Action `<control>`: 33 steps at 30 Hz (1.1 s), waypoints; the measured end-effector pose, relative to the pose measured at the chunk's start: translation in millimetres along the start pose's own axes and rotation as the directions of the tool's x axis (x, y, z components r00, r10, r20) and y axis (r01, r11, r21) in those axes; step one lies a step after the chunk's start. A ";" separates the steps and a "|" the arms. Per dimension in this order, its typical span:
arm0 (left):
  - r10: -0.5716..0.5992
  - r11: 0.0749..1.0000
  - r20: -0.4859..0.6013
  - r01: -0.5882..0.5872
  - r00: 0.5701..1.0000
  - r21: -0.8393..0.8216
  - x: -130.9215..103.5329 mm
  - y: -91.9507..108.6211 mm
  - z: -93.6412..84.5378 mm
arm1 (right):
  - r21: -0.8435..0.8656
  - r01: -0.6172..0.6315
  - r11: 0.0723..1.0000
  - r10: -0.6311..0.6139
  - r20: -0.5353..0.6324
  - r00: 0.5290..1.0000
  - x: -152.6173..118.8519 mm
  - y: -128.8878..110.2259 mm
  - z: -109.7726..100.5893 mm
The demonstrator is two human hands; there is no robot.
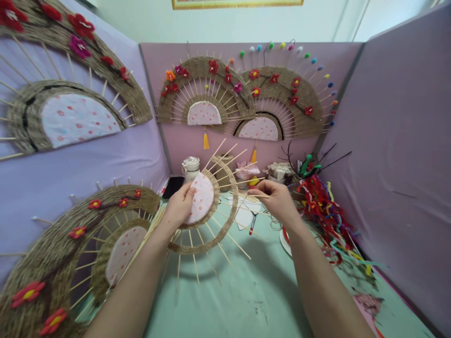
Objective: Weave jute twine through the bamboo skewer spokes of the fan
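The stick-and-twine fan was up in the middle of the frame, tilted above the pale green table, its sticks spreading to the right and downward. It had a half-round of spotted white cloth, a woven band along the cloth's curve, and a second woven band farther out across the sticks. The person's left hand grasped it by the straight edge of the cloth, thumb on the front. The right hand was just beside the stick ends, thumb and fingers bunched close; from where I stood I could not tell whether they pinched a stick, a strand of twine or nothing. Behind the fan, near the center, I saw a white bottle with a dark phone beside it, and a spool of twine. Below the right hand lay a red pen. Farther right was a bright heap of fuzzy stems, mostly red. Two flowered fans overlapped on the pink back panel, a yellow tassel hanging under the left one. Another big fan filled the upper left, and one more the lower left.
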State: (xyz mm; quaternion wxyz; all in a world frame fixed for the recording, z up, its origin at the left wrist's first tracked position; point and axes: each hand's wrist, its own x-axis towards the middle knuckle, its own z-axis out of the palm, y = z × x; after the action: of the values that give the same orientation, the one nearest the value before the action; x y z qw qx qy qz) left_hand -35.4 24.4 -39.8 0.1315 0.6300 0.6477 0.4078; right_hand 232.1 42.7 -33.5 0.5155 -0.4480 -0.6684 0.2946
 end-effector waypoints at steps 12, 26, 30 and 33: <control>0.034 0.995 0.039 -0.038 0.999 0.097 2.9 -5.2 -4.5 | 0.156 -0.315 0.936 0.243 0.360 0.901 -5.1 -4.8 -23.5; 0.013 0.990 0.092 -0.026 0.996 0.140 3.2 -4.2 -6.1 | 0.101 -0.103 0.990 0.077 0.231 0.970 -12.4 -20.1 -36.1; 0.006 0.990 0.110 -0.021 0.994 0.139 2.7 -2.9 -5.8 | 0.108 -0.023 0.994 -0.004 0.249 0.969 -12.2 -18.4 -38.2; 0.023 0.989 0.128 -0.042 0.991 0.141 3.1 -5.2 -5.6 | 0.029 0.032 0.999 -0.038 0.217 0.975 -12.3 -15.6 -37.7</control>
State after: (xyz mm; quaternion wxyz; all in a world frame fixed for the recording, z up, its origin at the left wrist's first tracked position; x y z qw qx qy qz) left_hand -43.4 26.0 -38.7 0.1198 0.6729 0.6554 0.3215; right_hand 264.3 22.4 -14.2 0.4502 -0.3946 -0.7247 0.3412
